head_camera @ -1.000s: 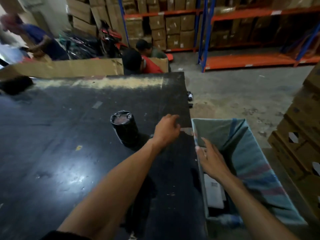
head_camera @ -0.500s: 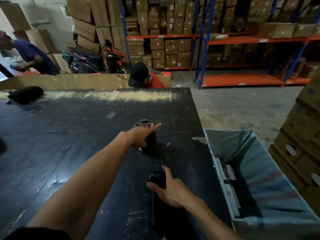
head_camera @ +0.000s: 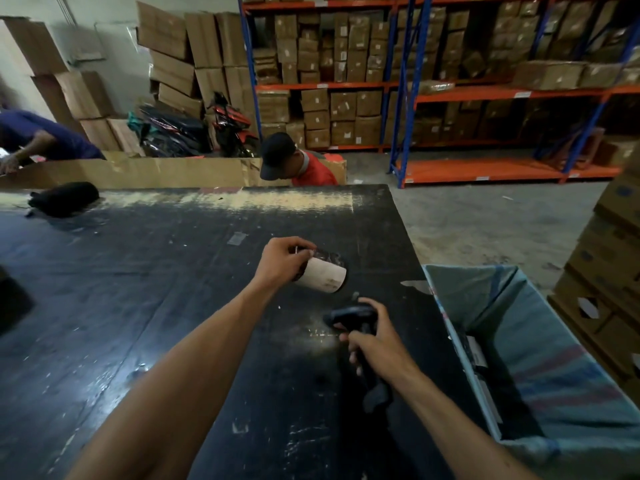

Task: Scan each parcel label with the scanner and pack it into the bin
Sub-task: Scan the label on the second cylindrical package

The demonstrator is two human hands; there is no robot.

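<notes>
1. Where the black bench (head_camera: 104,306) fills most of the view, its top is scuffed and glossy, with a pale worn band along its far edge.
2. Just beyond the bench's right edge stands the bin (head_camera: 571,358), lined with blue-grey striped sacking; flat packets lie in its bottom.
3. Near the middle of the bench, toward the right edge, the parcel (head_camera: 320,271) is a short cylinder in black wrap, tilted with its top to the left, a white label facing the camera.
4. Nearer the front edge, the scanner (head_camera: 349,315) is dark, its head aimed left.
5. Curled fingers of the left hand (head_camera: 280,261) grip the parcel's top.
6. Wrapped round the scanner's handle, the right hand (head_camera: 375,341) holds it above the bench.
</notes>
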